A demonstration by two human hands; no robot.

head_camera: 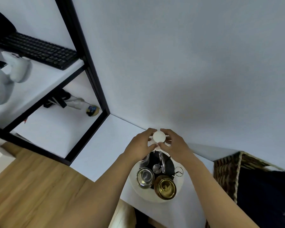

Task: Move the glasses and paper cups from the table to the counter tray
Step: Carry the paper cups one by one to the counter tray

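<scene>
Both hands hold a white paper cup (159,136) above the far side of a round white tray (135,186) on the white counter. My left hand (142,144) grips the cup from the left, my right hand (172,143) from the right. On the tray stand a clear glass (145,177) and an amber glass (165,187) at the near side. Another clear glass (145,160) stands partly behind my left wrist. A spoon (156,167) lies on the tray's dark middle.
A black-framed shelf (95,89) stands left, holding a keyboard (38,50) and white items. A wicker basket (229,171) with dark cloth sits right of the tray. Wooden floor (39,186) lies below left. A white wall rises behind the counter.
</scene>
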